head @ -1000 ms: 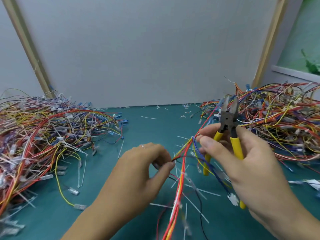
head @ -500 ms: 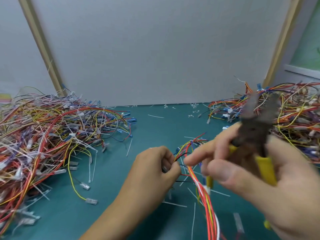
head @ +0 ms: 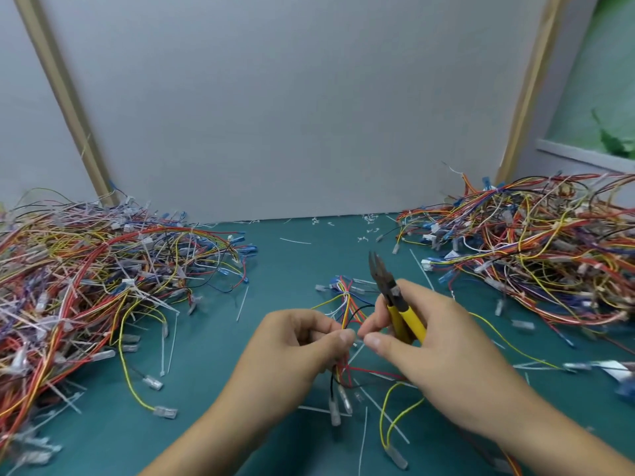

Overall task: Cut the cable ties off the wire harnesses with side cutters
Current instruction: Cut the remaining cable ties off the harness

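A plain grey panel is standing upright behind a teal mat covering the worktop. A wooden strip is flanking the panel at left, a second strip at right. At far right, a white sill is running below a green surface. Even, diffuse light is falling throughout.

side cutters: dark matt metal head, glossy yellow plastic grips. worktop: matt teal mat. wire harness: smooth plastic insulation.

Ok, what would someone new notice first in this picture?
Two big tangled piles of coloured wires, a left pile and a right pile, flank the green mat. At centre, the left hand pinches a wire harness while the right hand holds yellow-handled side cutters, tips up.
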Demonstrator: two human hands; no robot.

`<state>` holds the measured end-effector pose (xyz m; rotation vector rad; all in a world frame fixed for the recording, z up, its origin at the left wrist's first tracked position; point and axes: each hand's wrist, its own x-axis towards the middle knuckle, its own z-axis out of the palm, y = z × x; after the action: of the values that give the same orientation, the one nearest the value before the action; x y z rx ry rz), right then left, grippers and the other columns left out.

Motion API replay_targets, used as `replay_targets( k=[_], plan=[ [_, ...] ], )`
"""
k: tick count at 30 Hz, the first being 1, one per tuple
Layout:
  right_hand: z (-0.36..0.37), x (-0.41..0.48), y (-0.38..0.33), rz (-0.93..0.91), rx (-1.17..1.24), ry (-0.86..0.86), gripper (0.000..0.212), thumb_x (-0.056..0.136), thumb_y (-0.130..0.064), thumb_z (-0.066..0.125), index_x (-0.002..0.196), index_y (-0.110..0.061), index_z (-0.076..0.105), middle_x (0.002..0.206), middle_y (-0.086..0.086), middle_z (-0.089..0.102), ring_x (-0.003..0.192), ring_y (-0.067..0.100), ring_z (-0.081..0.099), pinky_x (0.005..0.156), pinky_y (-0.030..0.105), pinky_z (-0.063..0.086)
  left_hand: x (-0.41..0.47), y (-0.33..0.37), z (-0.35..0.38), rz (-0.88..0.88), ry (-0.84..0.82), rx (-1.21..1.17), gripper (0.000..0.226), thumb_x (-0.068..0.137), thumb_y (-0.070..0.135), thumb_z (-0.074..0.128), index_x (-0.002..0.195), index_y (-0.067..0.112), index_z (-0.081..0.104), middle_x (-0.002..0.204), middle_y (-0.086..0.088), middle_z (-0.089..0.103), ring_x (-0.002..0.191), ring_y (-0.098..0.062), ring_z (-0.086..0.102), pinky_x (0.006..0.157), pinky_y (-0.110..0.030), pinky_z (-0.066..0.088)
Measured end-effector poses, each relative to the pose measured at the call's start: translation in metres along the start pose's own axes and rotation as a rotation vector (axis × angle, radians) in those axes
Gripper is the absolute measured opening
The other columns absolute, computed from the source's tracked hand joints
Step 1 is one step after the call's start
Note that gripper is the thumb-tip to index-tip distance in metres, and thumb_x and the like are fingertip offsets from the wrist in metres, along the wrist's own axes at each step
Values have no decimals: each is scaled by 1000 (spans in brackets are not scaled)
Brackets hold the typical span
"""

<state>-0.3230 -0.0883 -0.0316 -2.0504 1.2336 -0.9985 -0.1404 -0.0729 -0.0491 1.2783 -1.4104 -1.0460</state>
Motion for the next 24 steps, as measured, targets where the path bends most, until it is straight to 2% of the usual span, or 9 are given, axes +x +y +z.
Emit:
replay_targets(
  k=[3,7,10,14,19,21,24],
  plan=[
    [3,1,6,-13,-16,-27,16,81,-21,73,86,-27,59,76,-2,67,61,9,56,58,20,45,-2,1,2,-8,-38,-28,23,80,30,76,76,8,72,68,-8,68,60,-11,53,60,-19,42],
    [1,0,7,-28,-18,-66,17,83,-21,72,84,-26,56,76,-6,65,63,9,56,61,21,45,-1,3,1,-36,-26,21,24,70,33,70,75,10,71,63,-4,68,59,-11,55,62,-25,42],
    [4,-2,5,-53,-102,-82,20,86,-24,69,85,-31,50,74,-17,62,61,7,53,62,18,43,-1,3,1,-36,-18,142,20,69,32,63,71,12,68,57,1,62,57,-11,49,62,-27,39],
    [6,-4,4,-63,-185,-66,23,88,-26,67,82,-35,47,73,-28,59,64,4,52,62,14,41,-1,5,-1,-26,-24,198,20,68,31,60,70,14,69,60,-10,63,59,-13,49,62,-29,39],
    [-3,0,6,11,-96,-14,21,84,-19,72,78,-26,53,69,-15,62,56,4,53,55,16,42,-1,7,-10,-51,-139,54,18,68,20,65,82,21,77,74,-8,75,66,-12,66,71,-22,51],
    [-4,1,5,7,-106,-13,21,84,-20,72,77,-26,53,71,-17,62,57,4,54,56,14,42,-2,6,-9,-37,-123,49,15,70,24,69,82,23,77,74,-6,75,66,-10,65,70,-22,49],
    [-3,-1,3,-16,-159,1,22,84,-22,71,76,-28,51,75,-25,61,64,4,56,59,14,42,-3,6,-8,30,-68,109,5,80,25,79,81,21,77,66,0,72,60,-4,60,61,-13,44]
  ],
)
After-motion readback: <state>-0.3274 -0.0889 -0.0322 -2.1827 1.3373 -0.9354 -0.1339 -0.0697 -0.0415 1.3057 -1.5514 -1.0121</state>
